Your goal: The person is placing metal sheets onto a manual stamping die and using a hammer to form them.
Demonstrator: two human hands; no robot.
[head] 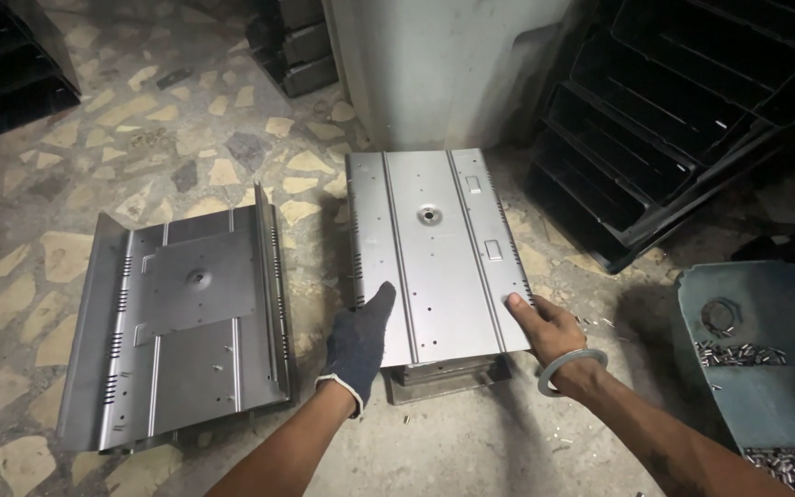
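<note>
**Both hands on the near edge of a stamped sheet-metal panel**

My left hand (361,336), in a dark work glove with a pale cuff, lies flat on the near left corner of the stamped sheet-metal panel (434,253), fingers held together and thumb out to the side. My right hand (540,317), bare and with a metal bangle (570,366) at the wrist, rests on the near right corner, fingers spread over the top face and edge; I cannot tell whether they curl under it. The panel lies on the floor directly ahead of me, on top of a low metal block (443,377) that shows below its near edge. It is a grey, matt rectangle, longer than wide, with two raised ribs running lengthwise, a round dimpled hole near the middle of the far half, two small rectangular cut-outs along the right strip, rows of small slots down both long edges and scattered tiny holes. A second panel (177,327), well apart to my left on the stone-chip floor (186,166), has upturned side flanges and a square plate fixed at its centre. Stacked black trays (655,129) lean at the upper right. A blue-grey tray (766,368) at the far right holds small metal pins (738,352) and a hexagonal nut (718,317)
</note>
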